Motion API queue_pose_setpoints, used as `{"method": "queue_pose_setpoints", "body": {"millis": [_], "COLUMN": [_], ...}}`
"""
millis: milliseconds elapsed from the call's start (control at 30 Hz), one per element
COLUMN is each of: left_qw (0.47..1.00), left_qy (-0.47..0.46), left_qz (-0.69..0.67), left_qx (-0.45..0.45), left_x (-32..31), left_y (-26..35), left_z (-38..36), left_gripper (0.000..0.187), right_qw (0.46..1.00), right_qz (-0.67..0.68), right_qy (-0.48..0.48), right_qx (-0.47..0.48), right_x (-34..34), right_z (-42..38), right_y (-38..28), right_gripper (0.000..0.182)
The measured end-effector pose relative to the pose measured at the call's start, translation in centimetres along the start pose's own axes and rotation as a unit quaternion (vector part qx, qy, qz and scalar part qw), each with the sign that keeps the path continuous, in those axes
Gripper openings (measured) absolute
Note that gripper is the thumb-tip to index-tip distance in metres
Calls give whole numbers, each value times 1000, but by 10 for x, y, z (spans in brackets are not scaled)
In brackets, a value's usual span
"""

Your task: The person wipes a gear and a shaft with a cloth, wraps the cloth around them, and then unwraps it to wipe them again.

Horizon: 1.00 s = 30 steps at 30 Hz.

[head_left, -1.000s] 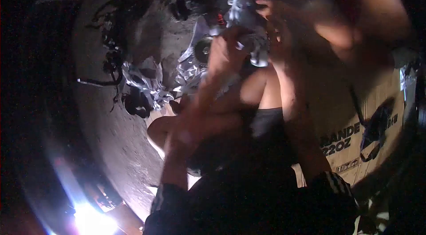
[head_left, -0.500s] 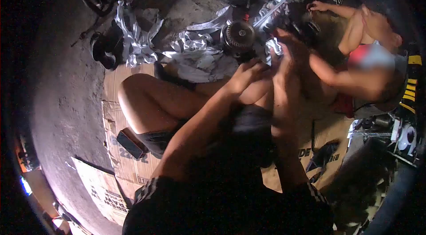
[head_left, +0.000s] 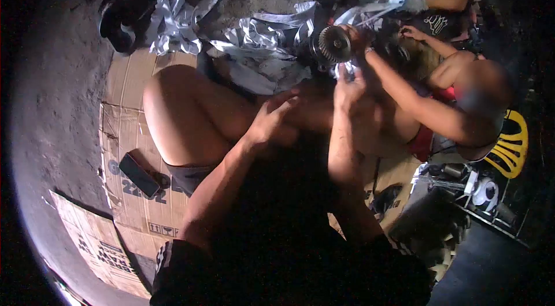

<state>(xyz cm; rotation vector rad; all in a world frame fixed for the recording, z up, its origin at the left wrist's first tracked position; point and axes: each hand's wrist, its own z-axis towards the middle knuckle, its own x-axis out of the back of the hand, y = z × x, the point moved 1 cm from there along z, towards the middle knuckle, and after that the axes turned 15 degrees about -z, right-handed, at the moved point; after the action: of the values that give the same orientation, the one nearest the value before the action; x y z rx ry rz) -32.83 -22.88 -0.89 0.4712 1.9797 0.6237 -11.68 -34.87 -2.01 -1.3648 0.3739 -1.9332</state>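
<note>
My right hand (head_left: pixel 349 93) is closed on a crumpled white rag (head_left: pixel 346 69), which pokes up above the fingers. Just beyond the rag is a round metal part with a toothed or finned rim (head_left: pixel 333 45), tilted toward me. A co-worker's hand (head_left: pixel 357 37) touches its right side. My left hand (head_left: pixel 270 118) hovers over my lap, fingers loosely stretched and nothing visible in them. Torn white cloth strips (head_left: pixel 257 37) lie on the floor beyond my legs.
Cardboard sheets (head_left: pixel 124 127) lie under me, with a dark phone (head_left: pixel 139 174) on the left. The co-worker sits close on my right, before a yellow chair (head_left: pixel 511 147). A metal rack with parts (head_left: pixel 480 190) stands at right. Another person's gloved hand (head_left: pixel 409 3) is at the back.
My hands, close together before, are now apart; the left has drawn back leftward. The co-worker's hand now touches the round metal part, which has tilted. The view has shifted.
</note>
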Motion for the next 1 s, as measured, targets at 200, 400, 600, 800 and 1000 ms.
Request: {"method": "queue_pose_setpoints", "body": {"millis": [200,400,600,800,1000], "left_qw": [999,999,997,997,998], "left_qy": [-36,-25,-35,-49,-48], "left_qz": [-1,-28,-46,-59,-10], "left_qx": [-34,-35,-44,-10,-31], "left_x": [5,4,3,-2,-2], "left_y": [-1,-5,-3,-9,-20], "left_z": [-2,-2,-4,-3,2], "left_gripper": [50,46,46,52,52], "right_qw": [987,945,956,951,889], "right_qz": [78,-265,-61,-34,-320], "right_qy": [-127,-155,-273,-289,-266], "right_qx": [-67,111,-92,-100,190], "right_x": [2,6,12,16,4], "right_z": [-23,-22,-33,-37,-29], "right_y": [-16,-19,-37,-56,-53], "right_gripper": [26,31,35,38,36]}}
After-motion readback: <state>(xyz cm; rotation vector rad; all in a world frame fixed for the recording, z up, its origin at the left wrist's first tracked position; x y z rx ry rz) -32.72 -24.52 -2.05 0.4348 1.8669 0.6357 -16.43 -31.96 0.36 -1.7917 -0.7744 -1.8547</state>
